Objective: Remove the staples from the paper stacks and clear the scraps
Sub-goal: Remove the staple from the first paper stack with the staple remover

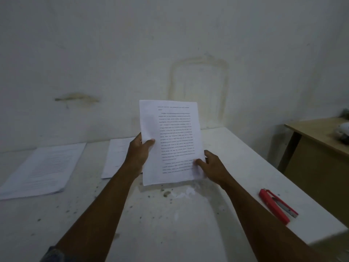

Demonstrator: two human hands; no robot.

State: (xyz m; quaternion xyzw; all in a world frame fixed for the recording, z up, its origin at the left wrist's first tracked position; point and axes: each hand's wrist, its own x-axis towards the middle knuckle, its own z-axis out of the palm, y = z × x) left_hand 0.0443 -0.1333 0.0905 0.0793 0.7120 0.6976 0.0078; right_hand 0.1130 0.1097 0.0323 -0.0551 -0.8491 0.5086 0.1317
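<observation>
White printed sheets (170,142) stand upright above the middle of the desk (170,224), the left hand (138,154) pinching their left edge with its fingers (149,143), the right hand (211,167) gripping the lower right corner, a red staple tool (275,206) near the desk's right edge.

The left hand (138,154) and right hand (211,167) were bare; the left forearm (105,201) and right forearm (255,210) were uncovered along all their visible length; a blurred patch of dark blue-grey cloth (52,255) showed by the left arm's near end; sleeve or other garment, unclear.
</observation>
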